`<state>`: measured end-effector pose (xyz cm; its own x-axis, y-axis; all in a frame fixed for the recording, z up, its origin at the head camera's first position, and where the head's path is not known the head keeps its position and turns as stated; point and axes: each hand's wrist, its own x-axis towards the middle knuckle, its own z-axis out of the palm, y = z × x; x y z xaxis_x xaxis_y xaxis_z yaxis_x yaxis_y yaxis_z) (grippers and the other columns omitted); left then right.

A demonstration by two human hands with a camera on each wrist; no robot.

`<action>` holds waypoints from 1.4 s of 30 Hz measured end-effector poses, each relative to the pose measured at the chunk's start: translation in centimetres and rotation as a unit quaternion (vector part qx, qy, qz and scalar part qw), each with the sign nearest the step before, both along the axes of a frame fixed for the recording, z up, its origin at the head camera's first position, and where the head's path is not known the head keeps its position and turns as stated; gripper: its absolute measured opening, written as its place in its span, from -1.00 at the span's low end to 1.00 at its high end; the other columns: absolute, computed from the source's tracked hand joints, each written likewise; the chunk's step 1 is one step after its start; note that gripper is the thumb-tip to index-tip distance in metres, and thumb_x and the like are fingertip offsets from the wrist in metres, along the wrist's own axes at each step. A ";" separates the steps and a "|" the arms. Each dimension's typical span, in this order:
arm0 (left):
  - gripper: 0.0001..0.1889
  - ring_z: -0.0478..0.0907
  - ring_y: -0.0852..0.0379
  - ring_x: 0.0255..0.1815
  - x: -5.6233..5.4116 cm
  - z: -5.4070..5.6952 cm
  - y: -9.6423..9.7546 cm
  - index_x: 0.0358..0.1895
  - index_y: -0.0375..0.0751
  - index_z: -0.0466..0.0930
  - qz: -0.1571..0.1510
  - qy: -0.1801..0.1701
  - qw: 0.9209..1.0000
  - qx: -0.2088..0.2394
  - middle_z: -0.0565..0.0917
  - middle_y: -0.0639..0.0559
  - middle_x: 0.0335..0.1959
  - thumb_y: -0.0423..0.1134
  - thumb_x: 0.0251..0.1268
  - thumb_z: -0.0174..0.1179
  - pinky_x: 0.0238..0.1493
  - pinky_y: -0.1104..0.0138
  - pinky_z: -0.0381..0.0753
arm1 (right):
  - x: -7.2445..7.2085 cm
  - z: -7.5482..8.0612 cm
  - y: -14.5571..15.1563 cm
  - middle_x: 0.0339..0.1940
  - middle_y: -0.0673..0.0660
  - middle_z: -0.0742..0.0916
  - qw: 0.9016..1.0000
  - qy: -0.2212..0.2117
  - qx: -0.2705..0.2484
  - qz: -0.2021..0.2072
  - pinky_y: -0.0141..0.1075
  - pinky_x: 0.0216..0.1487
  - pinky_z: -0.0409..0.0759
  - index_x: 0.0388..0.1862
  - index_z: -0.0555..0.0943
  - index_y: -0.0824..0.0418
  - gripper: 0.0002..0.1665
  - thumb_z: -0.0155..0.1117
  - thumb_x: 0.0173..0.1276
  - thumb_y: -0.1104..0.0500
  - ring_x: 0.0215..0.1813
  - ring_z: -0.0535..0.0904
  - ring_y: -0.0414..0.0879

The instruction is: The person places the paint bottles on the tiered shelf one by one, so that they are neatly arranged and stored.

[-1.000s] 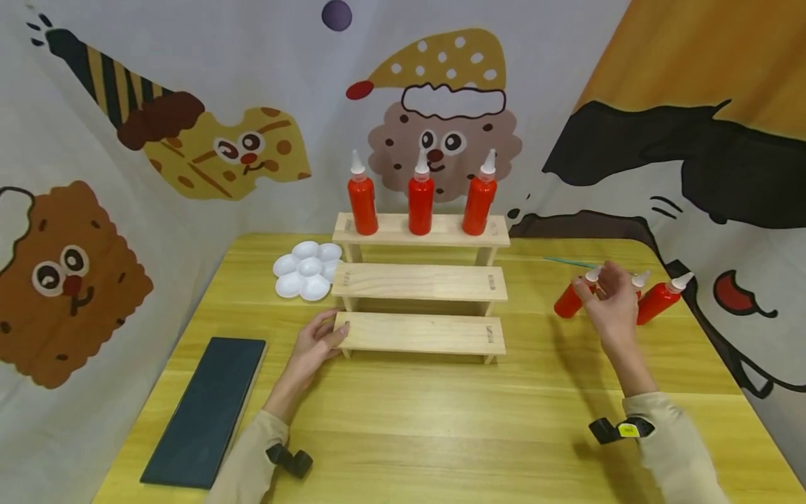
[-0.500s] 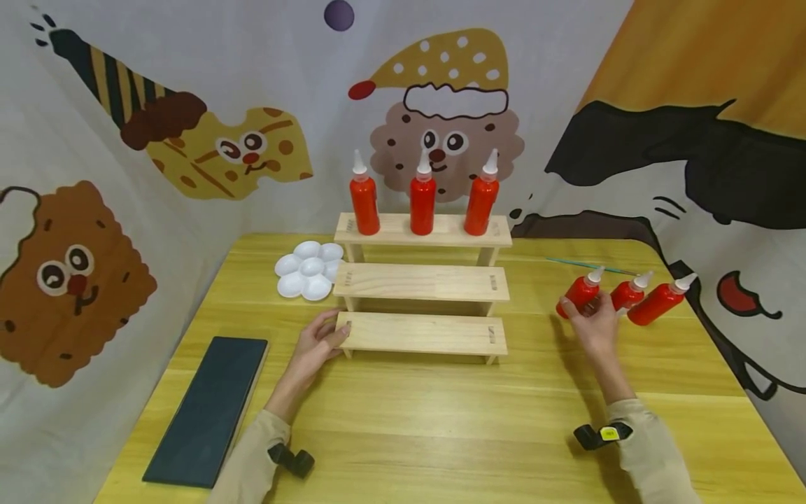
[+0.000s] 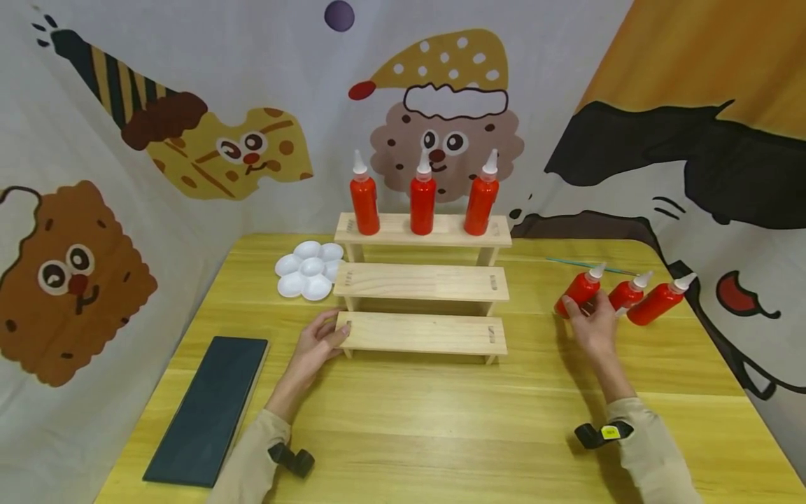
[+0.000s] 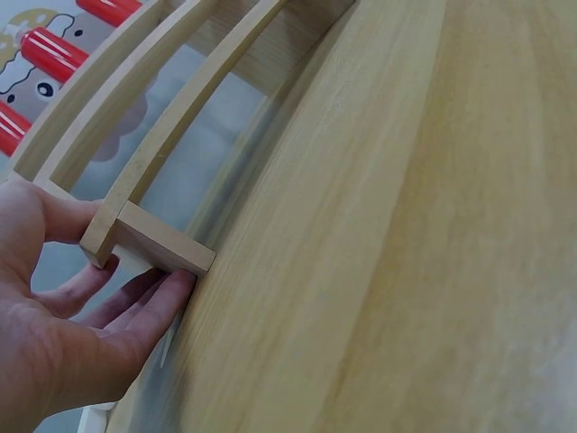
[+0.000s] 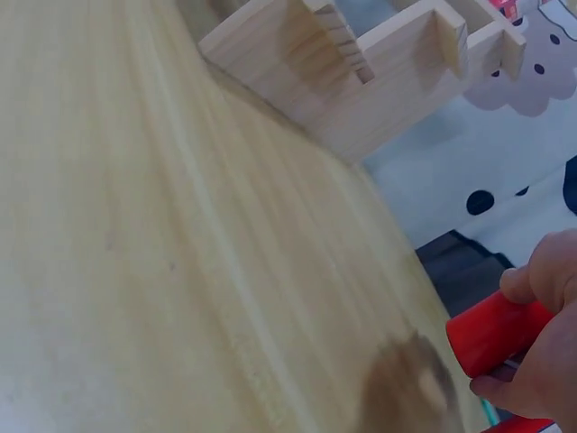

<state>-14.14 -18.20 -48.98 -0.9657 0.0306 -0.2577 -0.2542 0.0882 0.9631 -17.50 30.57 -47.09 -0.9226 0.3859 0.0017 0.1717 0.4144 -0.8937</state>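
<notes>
A three-tier wooden display stand [image 3: 422, 332] stands mid-table. My left hand [image 3: 315, 343] holds the left end of its lowest step; the left wrist view has the thumb over the board and fingers against the side panel [image 4: 167, 239]. On the right, my right hand [image 3: 595, 329] grips a red squeeze bottle [image 3: 578, 288] with a white pointed cap, tilted in the head view. Its red base [image 5: 491, 334] shows in the right wrist view, while the fingers partly cover the body. Beside it are two more red bottles, one nearer [image 3: 627, 297] and one farther right [image 3: 656, 304].
Upright on the top step are three red bottles, left [image 3: 364, 204], middle [image 3: 422, 204] and right [image 3: 481, 204]. A white flower-shaped palette [image 3: 311, 267] lies left of the stand, near a dark flat board [image 3: 208, 413]. Behind the right bottles lies a thin teal stick [image 3: 569, 262].
My right hand has come down and left onto the leftmost loose bottle and taken hold of it. That bottle has since shifted very slightly. My left hand stays at the stand.
</notes>
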 end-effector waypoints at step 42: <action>-0.41 0.62 -0.06 0.16 0.1 0.4 -0.1 0.52 -0.16 0.27 -0.004 -0.003 1.000 0.000 0.42 -0.36 0.44 -0.17 0.52 0.17 0.12 0.14 0.69 | 1.0 10.2 -11.1 0.23 0.29 0.67 0.969 0.140 0.017 0.200 -0.53 0.20 0.53 0.40 0.42 0.28 -0.44 0.28 0.49 0.22 0.16 0.60 0.01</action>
